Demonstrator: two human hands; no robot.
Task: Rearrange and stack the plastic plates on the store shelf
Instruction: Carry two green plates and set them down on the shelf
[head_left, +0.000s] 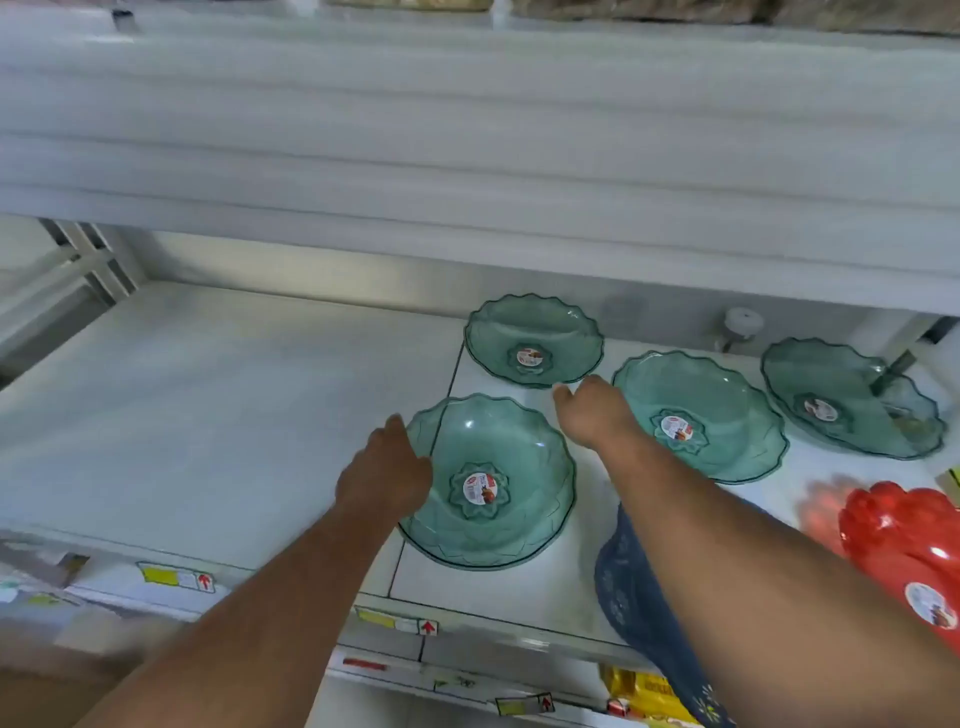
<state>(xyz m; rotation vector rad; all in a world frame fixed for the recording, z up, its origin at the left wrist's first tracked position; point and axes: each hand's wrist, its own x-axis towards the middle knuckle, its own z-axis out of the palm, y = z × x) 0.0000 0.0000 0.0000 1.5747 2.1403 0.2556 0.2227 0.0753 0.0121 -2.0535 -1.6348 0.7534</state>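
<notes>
Several clear green scalloped plastic plates lie apart on the white shelf (218, 395). The nearest plate (519, 530) sits at the front; my left hand (384, 473) grips its left rim. A second plate (535, 332) lies behind it. My right hand (592, 410) reaches toward that plate's front edge, fingertips close to the rim, holding nothing. A third plate (727, 410) lies just right of my right wrist. A fourth plate (841, 395) leans tilted at the far right.
A red plastic plate (904, 540) stands at the right edge, and a dark blue plate (634, 603) sits under my right forearm. An upper shelf (467, 130) overhangs closely. A metal hook (893, 369) pokes in beside the fourth plate. Price labels (395, 621) line the front edge.
</notes>
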